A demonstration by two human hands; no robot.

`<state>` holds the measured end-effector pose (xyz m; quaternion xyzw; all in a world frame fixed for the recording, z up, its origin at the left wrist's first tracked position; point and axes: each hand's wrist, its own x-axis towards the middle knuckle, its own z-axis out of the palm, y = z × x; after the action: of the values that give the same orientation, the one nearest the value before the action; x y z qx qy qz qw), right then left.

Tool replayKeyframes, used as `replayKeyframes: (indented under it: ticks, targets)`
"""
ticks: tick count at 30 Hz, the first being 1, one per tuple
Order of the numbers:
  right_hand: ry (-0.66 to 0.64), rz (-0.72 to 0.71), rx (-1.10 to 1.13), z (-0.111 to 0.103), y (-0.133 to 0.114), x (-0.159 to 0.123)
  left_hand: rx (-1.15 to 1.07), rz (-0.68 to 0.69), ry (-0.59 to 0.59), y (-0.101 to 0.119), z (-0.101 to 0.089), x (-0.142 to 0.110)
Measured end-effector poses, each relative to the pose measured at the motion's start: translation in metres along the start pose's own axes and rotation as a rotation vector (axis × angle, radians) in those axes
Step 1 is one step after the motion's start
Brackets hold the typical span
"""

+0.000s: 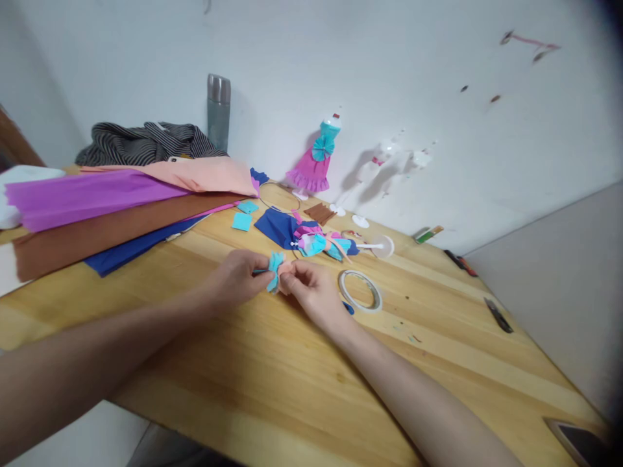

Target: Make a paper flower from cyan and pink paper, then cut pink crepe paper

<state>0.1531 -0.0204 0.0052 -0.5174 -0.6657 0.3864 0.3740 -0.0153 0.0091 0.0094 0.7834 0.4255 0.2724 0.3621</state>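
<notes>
Pinching gathered turquoise-and-peach paper over the bench, in from its near edge, between left hand at the turquoise side and right hand at the peach, equally close. Beyond, lying crosswise toward the far edge, a dressed mannequin.

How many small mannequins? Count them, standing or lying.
4: a dressed mannequin standing near the wall, a white mannequin to its right, a second white mannequin farther right, and a lying mannequin in front.

A pale, marked wall stands behind a light wooden table.
</notes>
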Motion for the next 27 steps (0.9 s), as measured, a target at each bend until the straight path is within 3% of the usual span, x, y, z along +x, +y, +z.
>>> replayKeyframes:
  ticks: [3, 11, 16, 27]
  targets:
    - [-0.018, 0.047, 0.083, 0.0011, 0.0008, 0.0011, -0.049, -0.033, -0.014, -0.0005, -0.0002, 0.0001]
    - [0.026, 0.029, 0.025, 0.0034, -0.0062, -0.0017, -0.066, -0.022, 0.022, 0.0020, 0.0025, -0.0001]
    - [0.010, 0.058, 0.185, 0.0032, -0.0014, 0.0015, -0.260, -0.159, -0.044, -0.0026, 0.0027, 0.0027]
    - [0.085, 0.077, 0.268, 0.0052, 0.0029, 0.0022, -0.418, -0.262, 0.012, -0.0005, 0.0026, 0.0051]
